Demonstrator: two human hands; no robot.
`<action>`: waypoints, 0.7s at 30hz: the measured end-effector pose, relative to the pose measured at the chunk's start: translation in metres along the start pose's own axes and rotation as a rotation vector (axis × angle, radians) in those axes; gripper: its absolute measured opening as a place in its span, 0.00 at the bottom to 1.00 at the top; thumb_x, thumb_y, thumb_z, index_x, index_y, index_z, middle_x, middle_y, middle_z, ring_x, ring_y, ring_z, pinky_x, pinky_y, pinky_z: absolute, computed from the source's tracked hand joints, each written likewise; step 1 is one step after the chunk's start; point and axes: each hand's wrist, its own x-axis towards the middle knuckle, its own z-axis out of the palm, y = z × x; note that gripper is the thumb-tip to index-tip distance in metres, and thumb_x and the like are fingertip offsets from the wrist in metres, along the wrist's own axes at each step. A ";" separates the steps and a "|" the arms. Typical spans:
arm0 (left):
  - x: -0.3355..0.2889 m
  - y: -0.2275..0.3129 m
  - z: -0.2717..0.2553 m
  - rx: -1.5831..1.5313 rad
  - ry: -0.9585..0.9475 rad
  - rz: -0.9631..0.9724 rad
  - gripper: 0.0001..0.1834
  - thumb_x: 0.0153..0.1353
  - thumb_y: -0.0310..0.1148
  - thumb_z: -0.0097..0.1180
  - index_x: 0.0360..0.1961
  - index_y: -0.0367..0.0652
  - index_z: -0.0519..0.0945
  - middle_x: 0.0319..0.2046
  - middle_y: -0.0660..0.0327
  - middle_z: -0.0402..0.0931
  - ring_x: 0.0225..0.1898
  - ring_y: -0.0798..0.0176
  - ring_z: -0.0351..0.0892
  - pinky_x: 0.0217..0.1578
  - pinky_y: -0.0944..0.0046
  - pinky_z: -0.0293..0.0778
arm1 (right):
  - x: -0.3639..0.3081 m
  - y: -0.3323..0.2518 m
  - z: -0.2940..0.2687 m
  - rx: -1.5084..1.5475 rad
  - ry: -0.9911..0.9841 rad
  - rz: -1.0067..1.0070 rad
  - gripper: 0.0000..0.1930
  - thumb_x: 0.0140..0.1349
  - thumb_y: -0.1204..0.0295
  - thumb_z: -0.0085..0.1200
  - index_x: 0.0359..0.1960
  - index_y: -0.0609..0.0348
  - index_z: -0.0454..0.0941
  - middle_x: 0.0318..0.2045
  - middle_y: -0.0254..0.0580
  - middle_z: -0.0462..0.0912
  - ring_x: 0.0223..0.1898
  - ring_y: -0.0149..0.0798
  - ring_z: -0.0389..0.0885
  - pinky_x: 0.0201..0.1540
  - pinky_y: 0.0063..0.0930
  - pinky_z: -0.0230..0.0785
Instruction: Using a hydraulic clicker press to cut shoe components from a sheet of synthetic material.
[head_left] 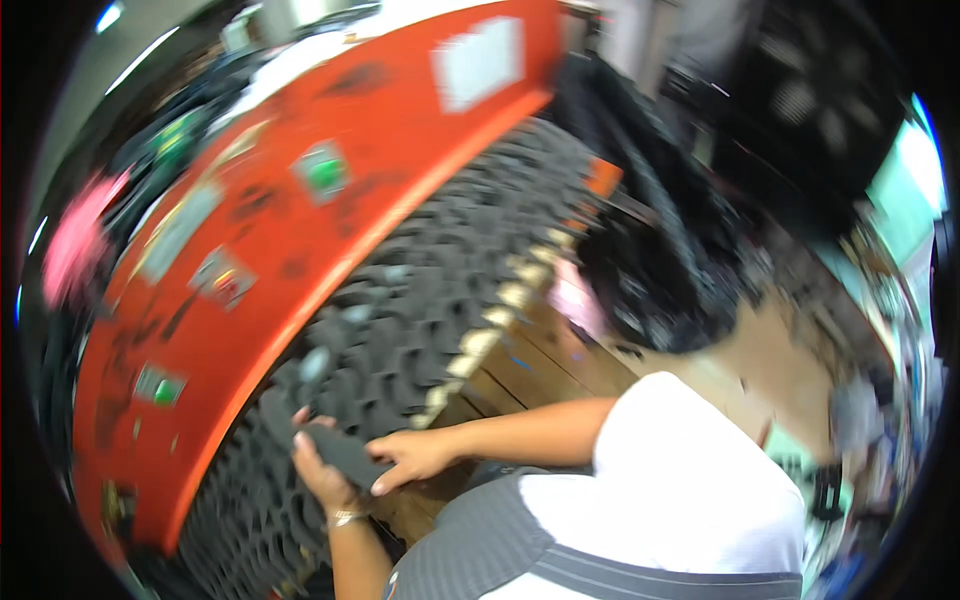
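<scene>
Between my two hands is a dark grey, flat, sole-shaped piece [345, 455]. My left hand [318, 472], with a watch or bracelet at its wrist, is closed on the piece's left end, the fingers behind it and the thumb at its edge. The fingers and thumb of my right hand [412, 458] pinch its right end. Just beyond my hands, rows of similar dark grey curved pieces [420, 300] stand closely packed. A few paler round spots [314, 364] show among them. Motion blur hides the finer detail.
An orange-red machine panel [370, 120] with green buttons [325, 172] runs along the far side of the rows. Wooden boards [530, 360] lie below the near edge. Black plastic bags [660, 260] hang at the right, and a large dark fan [810, 90] stands behind.
</scene>
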 end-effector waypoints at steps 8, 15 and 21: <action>-0.031 -0.035 -0.039 1.563 -0.339 0.250 0.32 0.49 0.56 0.64 0.38 0.33 0.77 0.37 0.46 0.76 0.40 0.41 0.74 0.41 0.47 0.70 | -0.126 0.092 -0.047 -0.239 0.528 0.001 0.28 0.49 0.54 0.65 0.40 0.67 0.74 0.30 0.42 0.78 0.30 0.32 0.75 0.30 0.30 0.70; -0.062 -0.048 -0.035 1.811 -0.313 0.338 0.27 0.47 0.46 0.68 0.36 0.31 0.76 0.30 0.44 0.75 0.36 0.38 0.73 0.38 0.47 0.70 | -0.273 0.205 -0.035 0.323 1.197 0.269 0.31 0.51 0.70 0.61 0.58 0.66 0.67 0.31 0.45 0.80 0.23 0.31 0.78 0.24 0.25 0.72; -0.070 -0.041 -0.021 1.817 -0.238 0.300 0.23 0.47 0.42 0.69 0.31 0.33 0.75 0.28 0.45 0.74 0.35 0.39 0.73 0.38 0.48 0.70 | -0.379 0.214 -0.115 0.592 1.856 -0.177 0.29 0.54 0.74 0.60 0.56 0.69 0.62 0.23 0.41 0.77 0.17 0.31 0.73 0.16 0.26 0.66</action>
